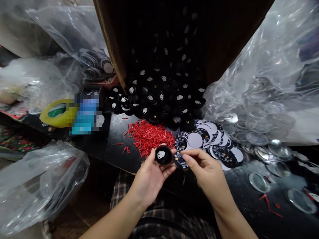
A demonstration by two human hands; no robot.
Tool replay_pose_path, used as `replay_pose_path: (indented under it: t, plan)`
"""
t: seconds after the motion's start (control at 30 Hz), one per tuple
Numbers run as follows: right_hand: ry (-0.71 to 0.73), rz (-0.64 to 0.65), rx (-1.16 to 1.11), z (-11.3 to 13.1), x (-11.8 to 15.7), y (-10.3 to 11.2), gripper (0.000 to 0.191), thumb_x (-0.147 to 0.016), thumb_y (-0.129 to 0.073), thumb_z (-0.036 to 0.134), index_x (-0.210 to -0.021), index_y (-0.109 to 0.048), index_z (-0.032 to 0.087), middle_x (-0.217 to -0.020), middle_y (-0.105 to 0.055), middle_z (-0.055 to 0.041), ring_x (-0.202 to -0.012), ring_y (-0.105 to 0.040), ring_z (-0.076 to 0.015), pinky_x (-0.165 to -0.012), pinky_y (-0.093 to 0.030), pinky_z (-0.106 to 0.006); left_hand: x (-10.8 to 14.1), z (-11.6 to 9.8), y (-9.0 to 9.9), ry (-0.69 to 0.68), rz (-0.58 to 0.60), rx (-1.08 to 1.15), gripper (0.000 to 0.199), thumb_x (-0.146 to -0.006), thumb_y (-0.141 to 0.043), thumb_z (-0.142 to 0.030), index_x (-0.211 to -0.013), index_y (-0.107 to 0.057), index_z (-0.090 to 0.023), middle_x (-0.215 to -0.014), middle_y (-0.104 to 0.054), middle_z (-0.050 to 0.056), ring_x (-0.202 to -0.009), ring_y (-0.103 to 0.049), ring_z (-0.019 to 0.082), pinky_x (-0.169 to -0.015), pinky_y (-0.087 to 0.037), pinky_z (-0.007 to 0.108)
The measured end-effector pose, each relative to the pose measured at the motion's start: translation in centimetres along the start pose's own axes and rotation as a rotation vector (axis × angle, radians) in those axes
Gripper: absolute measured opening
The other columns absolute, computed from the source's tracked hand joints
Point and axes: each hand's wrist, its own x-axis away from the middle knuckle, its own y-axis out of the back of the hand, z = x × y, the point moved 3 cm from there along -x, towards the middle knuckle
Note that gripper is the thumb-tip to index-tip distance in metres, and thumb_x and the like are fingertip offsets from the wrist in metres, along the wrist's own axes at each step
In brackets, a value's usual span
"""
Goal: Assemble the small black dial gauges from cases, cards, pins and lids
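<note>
My left hand [152,176] holds a round black gauge housing [163,155] with a white plate in its middle, its face turned up toward me. Beside it, my right hand [205,166] pinches a thin black dial disc [181,160] with white markings by its edge. The disc is close to the housing's right side; whether they touch I cannot tell. Just behind my left hand lies a heap of small red pointers [148,134]. To the right of that heap, black and white dial discs [215,151] are spread in a loose pile.
Many black housings [154,96] spill from a large open box [109,36]. Clear round covers [259,182] and plastic bags [269,66] crowd the right. At left are a yellow tape roll [46,114], a blurred blue object [86,116] and a clear bag [45,186].
</note>
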Motion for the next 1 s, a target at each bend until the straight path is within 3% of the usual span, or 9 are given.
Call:
replay_pose_path:
  t: [0.13, 0.27, 0.4, 0.53, 0.73, 0.87, 1.0]
  plan:
    - [-0.038, -0.035, -0.019, 0.4, 0.2, 0.0, 0.033, -0.084, -0.062, 0.037, -0.113, -0.064, 0.022, -0.092, -0.070, -0.0034, -0.081, -0.065, -0.0164, -0.070, -0.054, -0.027, 0.3, 0.1, 0.0, -0.077, -0.001, -0.101, 0.030, -0.095, -0.049, -0.034, -0.115, -0.063, -0.017, -0.112, -0.070, 0.010, -0.092, -0.067, 0.016, -0.077, -0.054, 0.025]
    - [0.021, -0.064, 0.091, 1.3, 0.7, -1.1, 0.019, -0.087, -0.059, 0.035, -0.099, -0.066, 0.023, -0.096, -0.070, -0.0033, -0.086, -0.065, -0.0168, -0.071, -0.053, -0.027, 0.5, 1.0, -0.2, -0.080, 0.039, -0.152, 0.027, -0.091, -0.057, -0.029, -0.115, -0.066, -0.021, -0.110, -0.071, 0.006, -0.097, -0.066, 0.016, -0.086, -0.053, 0.026]
    - [0.055, -0.109, 0.176, 1.5, 0.6, -2.0, 0.015, -0.086, -0.059, 0.034, -0.095, -0.060, 0.022, -0.085, -0.066, -0.0013, -0.075, -0.063, -0.0145, -0.064, -0.051, -0.025, 0.7, 1.4, -0.1, -0.142, 0.060, -0.281, 0.030, -0.089, -0.060, -0.033, -0.118, -0.065, -0.027, -0.128, -0.063, 0.003, -0.120, -0.056, 0.022, -0.096, -0.048, 0.030]
    - [-0.029, 0.005, 0.195, 1.3, 0.1, -1.7, 0.016, -0.086, -0.057, 0.036, -0.089, -0.055, 0.021, -0.079, -0.063, -0.0004, -0.066, -0.060, -0.0137, -0.058, -0.049, -0.025, 0.5, 1.1, 0.7, -0.188, 0.101, -0.440, 0.036, -0.087, -0.062, -0.033, -0.123, -0.062, -0.031, -0.135, -0.058, 0.000, -0.128, -0.048, 0.024, -0.101, -0.045, 0.035]
    - [-0.080, 0.096, 0.224, 0.0, 0.7, -1.2, 0.020, -0.084, -0.059, 0.040, -0.086, -0.050, 0.022, -0.070, -0.055, 0.0025, -0.061, -0.054, -0.0129, -0.055, -0.045, -0.025, 0.8, 0.9, 0.9, -0.159, 0.119, -0.549, 0.039, -0.079, -0.070, -0.028, -0.118, -0.065, -0.028, -0.126, -0.064, 0.004, -0.122, -0.054, 0.026, -0.097, -0.048, 0.036]
    - [-0.083, 0.169, 0.178, -1.4, 2.4, -1.5, 0.021, -0.088, -0.053, 0.038, -0.099, -0.051, 0.021, -0.082, -0.063, -0.0029, -0.072, -0.062, -0.0166, -0.060, -0.050, -0.027, 1.5, 0.9, 1.2, -0.177, 0.102, -0.702, 0.031, -0.081, -0.064, -0.018, -0.110, -0.069, -0.025, -0.115, -0.069, 0.005, -0.109, -0.061, 0.024, -0.093, -0.049, 0.035]
    - [0.031, 0.294, 0.226, -0.8, 2.4, -1.4, 0.017, -0.092, -0.048, 0.029, -0.106, -0.055, 0.022, -0.097, -0.067, -0.0048, -0.086, -0.064, -0.0169, -0.073, -0.051, -0.028, 1.9, 0.1, 2.2, -0.236, 0.071, -0.829, 0.029, -0.081, -0.062, -0.015, -0.108, -0.070, -0.024, -0.110, -0.070, 0.005, -0.105, -0.062, 0.023, -0.096, -0.046, 0.034]
